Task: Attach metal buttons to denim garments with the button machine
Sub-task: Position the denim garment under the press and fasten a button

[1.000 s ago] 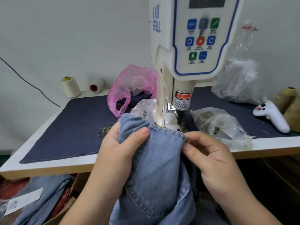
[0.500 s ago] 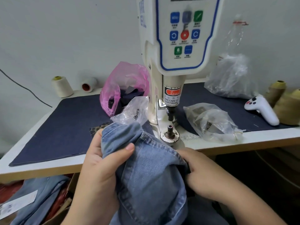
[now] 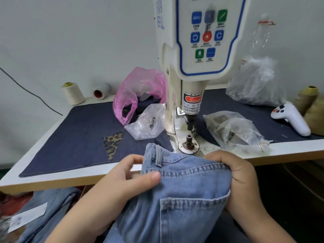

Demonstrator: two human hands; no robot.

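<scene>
Views: one, head-worn, wide-angle. Position: above the front edge of the desk, at the person's seat. Facing: forward and down, toward the button machine and the wall behind it. Range: close; both hands and the denim fill the lower frame, the machine's top is cut off at the upper edge. Distortion: the desk edge slants and bows. Shared coverage: none, single view.

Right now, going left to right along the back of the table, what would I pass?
Upright cream thread cone → white spool lying on its side → pink plastic bag → white button machine → crumpled clear plastic bag → olive thread cone.
</scene>
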